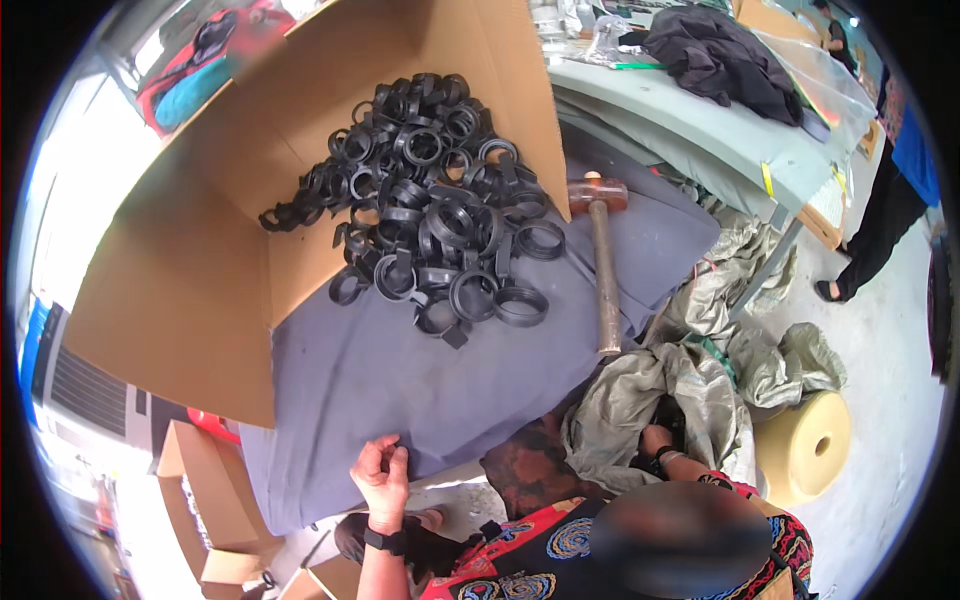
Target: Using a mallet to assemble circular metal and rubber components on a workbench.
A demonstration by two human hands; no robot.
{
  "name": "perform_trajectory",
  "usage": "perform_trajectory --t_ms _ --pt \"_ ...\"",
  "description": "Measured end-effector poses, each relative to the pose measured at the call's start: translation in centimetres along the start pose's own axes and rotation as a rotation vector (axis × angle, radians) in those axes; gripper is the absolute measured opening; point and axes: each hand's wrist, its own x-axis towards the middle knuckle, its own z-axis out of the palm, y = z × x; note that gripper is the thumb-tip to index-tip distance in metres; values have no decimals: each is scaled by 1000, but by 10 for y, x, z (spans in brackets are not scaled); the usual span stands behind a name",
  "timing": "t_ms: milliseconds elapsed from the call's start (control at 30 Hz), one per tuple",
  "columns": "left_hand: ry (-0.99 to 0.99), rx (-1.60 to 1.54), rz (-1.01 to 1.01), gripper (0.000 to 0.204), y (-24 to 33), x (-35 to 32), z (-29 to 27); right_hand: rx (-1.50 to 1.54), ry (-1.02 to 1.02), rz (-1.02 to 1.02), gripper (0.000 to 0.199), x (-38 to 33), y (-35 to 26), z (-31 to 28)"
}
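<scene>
My left hand (383, 478), a dark watch on its wrist, has its fingers curled on the near edge of a grey cloth (420, 385) that covers the work surface. My right hand (660, 443) reaches into the mouth of a grey-green woven sack (690, 385); only its wrist with a dark band shows. On the cloth farther off lies a heap of several black plastic rings (440, 205), spilling out of a cardboard box (190, 260) laid open on its side. A hammer (604, 265) with a long wooden handle lies right of the rings.
More crumpled sacks (775, 350) and a yellow foam roll (806, 446) lie on the floor at right. A pale table (700, 125) behind carries a dark garment (715, 55). Another person (895, 195) stands far right. Cardboard boxes (205, 495) sit lower left.
</scene>
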Motion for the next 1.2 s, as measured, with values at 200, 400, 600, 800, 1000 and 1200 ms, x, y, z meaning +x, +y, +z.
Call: perform_trajectory --t_ms 200,400,600,800,1000,1200 --pt "12 34 51 11 -4 3 -1 26 96 -91 32 -2 12 2" --pt "-2 -6 36 11 -22 4 0 216 309 -363 29 -30 24 -36" --pt "-26 -40 51 12 -23 6 4 67 34 -165 39 -81 50 -66" --pt "-6 -67 99 13 -31 6 5 237 116 -108 37 -135 70 -101" --pt "-23 -70 85 12 -34 8 4 439 240 -401 29 -155 -1 -178" --pt "-16 -88 125 11 -29 10 7 876 228 -548 29 -179 -84 -266"
